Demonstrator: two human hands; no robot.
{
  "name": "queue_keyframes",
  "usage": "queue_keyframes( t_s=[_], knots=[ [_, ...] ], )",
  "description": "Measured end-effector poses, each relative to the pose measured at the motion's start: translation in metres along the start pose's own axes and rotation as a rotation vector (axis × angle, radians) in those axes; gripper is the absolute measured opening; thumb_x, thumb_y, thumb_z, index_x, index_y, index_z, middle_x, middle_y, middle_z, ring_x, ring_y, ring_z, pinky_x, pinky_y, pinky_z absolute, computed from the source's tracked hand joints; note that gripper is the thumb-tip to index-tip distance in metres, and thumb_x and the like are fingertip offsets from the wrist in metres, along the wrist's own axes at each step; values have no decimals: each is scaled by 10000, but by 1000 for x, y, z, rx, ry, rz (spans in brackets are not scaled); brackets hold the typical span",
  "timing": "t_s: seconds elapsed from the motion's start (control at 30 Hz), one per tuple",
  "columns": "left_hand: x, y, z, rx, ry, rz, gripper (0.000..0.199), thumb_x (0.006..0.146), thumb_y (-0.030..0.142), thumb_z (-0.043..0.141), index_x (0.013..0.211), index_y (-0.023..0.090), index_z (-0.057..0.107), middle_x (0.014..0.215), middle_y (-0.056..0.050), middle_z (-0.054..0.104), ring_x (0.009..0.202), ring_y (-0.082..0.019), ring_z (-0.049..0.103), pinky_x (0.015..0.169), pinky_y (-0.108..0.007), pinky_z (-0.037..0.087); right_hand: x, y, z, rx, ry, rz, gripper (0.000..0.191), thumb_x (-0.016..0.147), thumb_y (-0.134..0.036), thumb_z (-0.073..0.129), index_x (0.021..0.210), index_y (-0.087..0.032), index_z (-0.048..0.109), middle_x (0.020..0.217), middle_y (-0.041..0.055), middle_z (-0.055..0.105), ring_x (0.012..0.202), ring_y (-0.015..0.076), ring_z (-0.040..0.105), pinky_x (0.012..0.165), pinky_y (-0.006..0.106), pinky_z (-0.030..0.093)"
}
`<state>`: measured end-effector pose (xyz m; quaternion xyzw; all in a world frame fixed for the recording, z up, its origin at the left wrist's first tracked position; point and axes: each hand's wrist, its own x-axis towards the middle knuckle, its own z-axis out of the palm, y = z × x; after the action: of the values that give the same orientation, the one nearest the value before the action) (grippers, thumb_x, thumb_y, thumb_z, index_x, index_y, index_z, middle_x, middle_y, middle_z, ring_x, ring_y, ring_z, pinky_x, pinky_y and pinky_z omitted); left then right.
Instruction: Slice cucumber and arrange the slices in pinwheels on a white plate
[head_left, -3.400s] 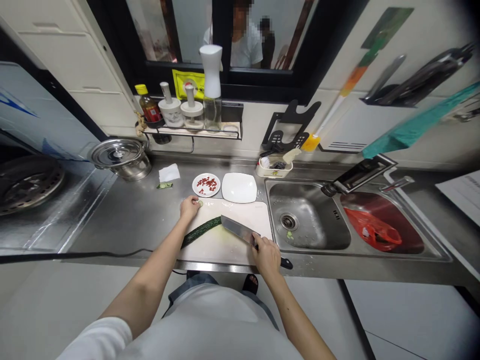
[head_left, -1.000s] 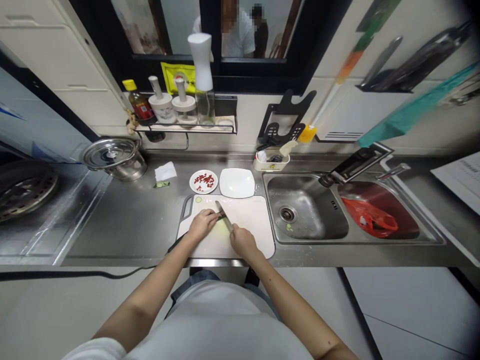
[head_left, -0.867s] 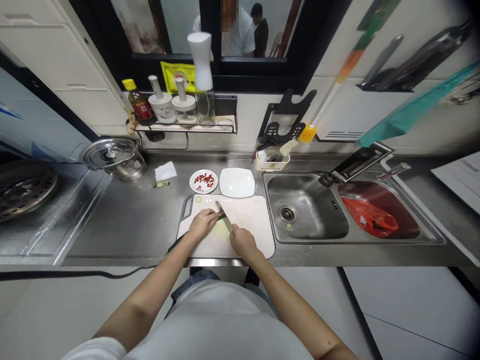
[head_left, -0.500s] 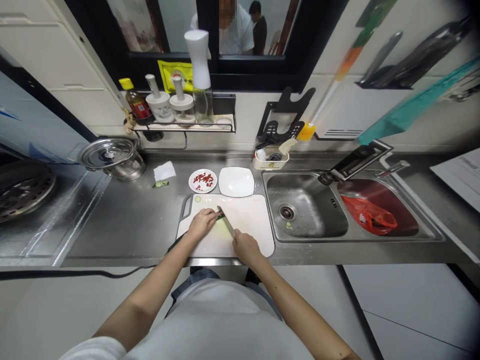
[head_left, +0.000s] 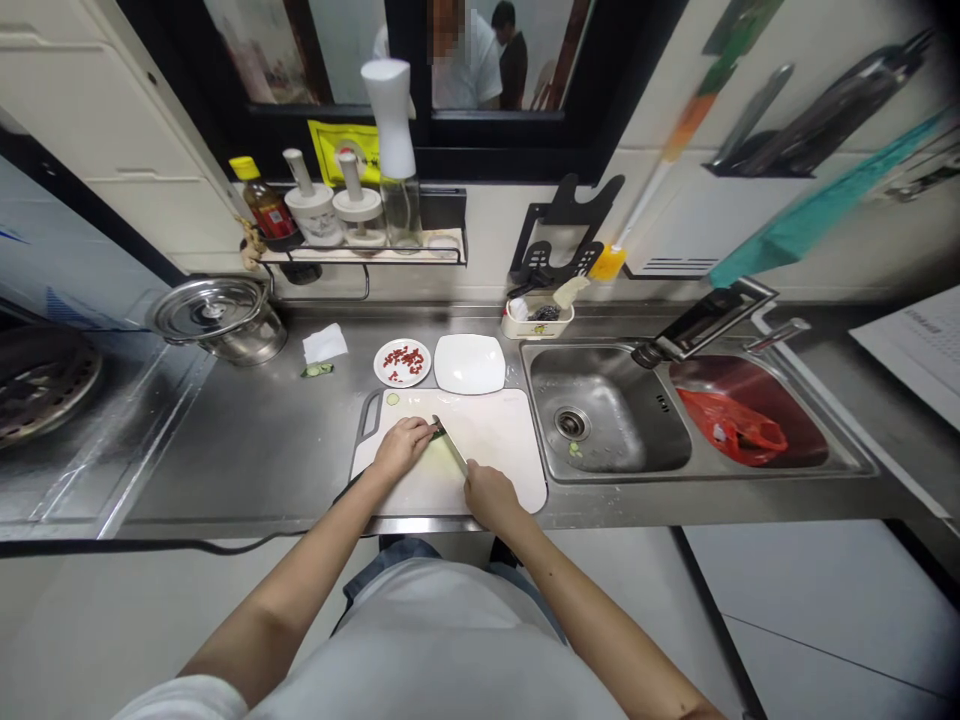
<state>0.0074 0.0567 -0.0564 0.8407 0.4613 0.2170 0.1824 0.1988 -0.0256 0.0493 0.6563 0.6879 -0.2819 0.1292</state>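
On the white cutting board [head_left: 514,440], my left hand [head_left: 403,449] is closed over a dark green piece of cucumber [head_left: 438,434], most of it hidden under the fingers. My right hand [head_left: 490,496] grips the handle of a kitchen knife [head_left: 452,444]. Its blade slants up and left, with the tip beside my left fingertips, against or very near the cucumber. A pale green smear lies on the board below the blade. One round cucumber slice [head_left: 393,399] rests at the board's upper left corner.
Behind the board stand a small round plate [head_left: 380,373] of red chopped bits and a white square plate [head_left: 470,364]. A double sink [head_left: 615,470] with a red plastic bag [head_left: 739,428] is on the right. A lidded steel pot [head_left: 251,335] and white paper [head_left: 325,343] are on the left.
The whole view has shifted slightly. Both hands, the knife and the cucumber keep nearly the same places on the board.
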Motion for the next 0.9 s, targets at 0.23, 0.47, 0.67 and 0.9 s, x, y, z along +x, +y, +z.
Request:
queue_keyframes(
  t_s=[0.23,0.47,0.67,0.9],
  knots=[
    [0,-1,0,-3,-5,3,264,944,275,492,1104,235,698,981,-60,671,914,-179,578,812,-297,453,12,-4,3,3,35,-7,340,913,-86,332,1150,-121,572,1004,160,690,999,235,652,786,298,450],
    [1,2,-2,-9,-8,-5,274,952,277,477,1101,228,702,978,-61,675,916,-176,576,826,-302,457,24,-9,1,-1,41,-20,341,919,-95,329,1163,-117,567,1038,170,685,1038,227,639,826,293,449],
    [1,4,-5,-19,-13,-1,272,948,261,480,1108,232,698,969,-62,674,906,-178,574,822,-308,457,17,-5,2,8,7,-1,331,921,-99,342,1162,-122,566,1028,164,686,1024,232,641,809,301,455],
    [1,4,-4,-27,-5,-3,265,945,260,488,1102,238,700,970,-62,668,905,-175,571,817,-298,456,18,-5,2,-5,7,-11,339,916,-88,339,1167,-118,564,1031,162,686,1020,232,646,806,303,461]
  ],
)
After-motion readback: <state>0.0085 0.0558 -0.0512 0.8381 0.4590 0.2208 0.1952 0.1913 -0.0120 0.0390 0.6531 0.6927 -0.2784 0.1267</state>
